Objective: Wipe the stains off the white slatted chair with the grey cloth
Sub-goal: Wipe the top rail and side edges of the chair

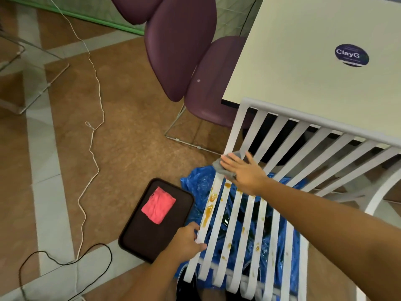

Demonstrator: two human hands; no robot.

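Note:
The white slatted chair (280,231) stands in front of me, its seat slats running toward me and its back slats rising toward the table. Orange-brown stains (208,210) streak the left seat slats, with smaller spots further right. My right hand (243,170) lies flat, fingers spread, pressing the grey cloth (218,165) onto the far left of the seat where it meets the back. Most of the cloth is hidden under the palm. My left hand (187,241) grips the outer left slat near the front.
A dark tray (138,240) with a pink cloth (158,205) lies on the floor to the left. Blue plastic sheeting (195,181) spreads under the chair. A cream table (303,51) and purple chairs (180,46) stand behind. Cords (93,137) trail across the floor.

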